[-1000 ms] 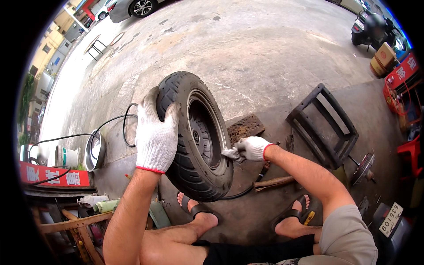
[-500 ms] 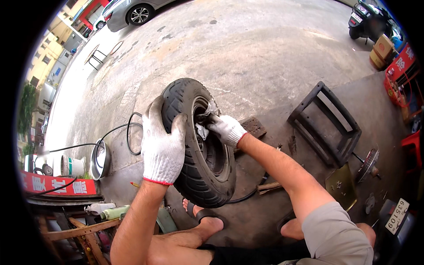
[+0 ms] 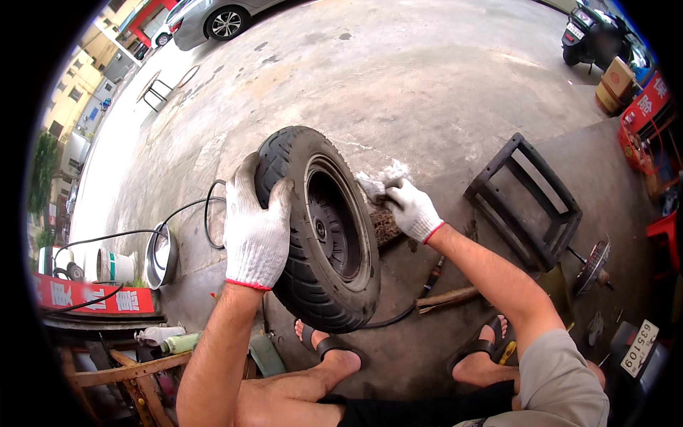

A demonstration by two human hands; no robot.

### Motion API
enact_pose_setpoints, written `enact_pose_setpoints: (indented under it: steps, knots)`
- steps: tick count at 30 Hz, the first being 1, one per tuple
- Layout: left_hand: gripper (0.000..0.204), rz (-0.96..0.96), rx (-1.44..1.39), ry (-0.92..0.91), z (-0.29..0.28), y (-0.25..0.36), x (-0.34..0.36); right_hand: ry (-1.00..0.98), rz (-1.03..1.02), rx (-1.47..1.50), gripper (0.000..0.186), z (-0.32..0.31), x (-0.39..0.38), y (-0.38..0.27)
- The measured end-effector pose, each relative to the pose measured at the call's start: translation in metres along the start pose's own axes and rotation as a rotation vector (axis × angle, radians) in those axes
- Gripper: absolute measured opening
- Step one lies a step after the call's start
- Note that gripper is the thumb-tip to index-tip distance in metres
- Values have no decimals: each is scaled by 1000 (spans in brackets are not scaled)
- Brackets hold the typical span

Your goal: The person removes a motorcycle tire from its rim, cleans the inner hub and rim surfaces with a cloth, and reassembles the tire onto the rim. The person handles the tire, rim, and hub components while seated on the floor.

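Note:
A wheel with a black rubber tire [image 3: 302, 288] stands tilted before me, its grey metal rim [image 3: 321, 229] turned to the right. My left hand [image 3: 257, 231], in a white knit glove, grips the tire at its left side, thumb and fingers spread over the tread. To the right of the wheel, apart from it, my right hand [image 3: 415, 211] wears a matching glove and pinches a crumpled white rag [image 3: 384, 178]. The rag hangs over the far side of a rough brown block [image 3: 386, 229] on the ground. The tire hides part of that block.
A black metal frame [image 3: 491, 192] lies right, near a brake disc on an axle [image 3: 594, 267]. A wooden stick [image 3: 447, 299] and a black hose [image 3: 388, 320] lie near my feet. At left are a metal basin [image 3: 171, 257] and a wooden stand [image 3: 135, 370].
My right hand has come out of the rim's hollow and moved right with the rag. The rim's inside now shows. My left hand stays on the tire, which has turned slightly.

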State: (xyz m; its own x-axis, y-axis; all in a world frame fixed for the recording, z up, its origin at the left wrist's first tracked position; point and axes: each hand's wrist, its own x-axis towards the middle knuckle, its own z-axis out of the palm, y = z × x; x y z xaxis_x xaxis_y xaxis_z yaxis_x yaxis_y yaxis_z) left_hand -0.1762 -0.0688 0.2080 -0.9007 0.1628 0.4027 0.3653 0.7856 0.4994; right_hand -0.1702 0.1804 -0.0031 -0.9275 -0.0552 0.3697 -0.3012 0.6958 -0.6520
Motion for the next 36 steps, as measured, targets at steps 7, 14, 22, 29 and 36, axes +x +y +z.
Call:
enact_pose_setpoints:
  steps: [7, 14, 22, 29, 36]
  knots:
    - [52, -33, -9, -16, 6, 4, 5, -90, -535, -164, 28, 45, 83, -39]
    - [52, -35, -3, -31, -2, -2, 1, -330, -40, 33, 24, 80, -3, -42]
    - [53, -85, -103, -40, -5, -18, -3, -314, 209, -48, 23, 7, -9, -21]
    - [55, -157, -193, -99, -7, -2, -3, -13, -67, 173, 31, 67, 58, -70]
    - [55, -156, -151, -107, -8, -3, -3, -382, 76, -130, 37, 89, 25, -62]
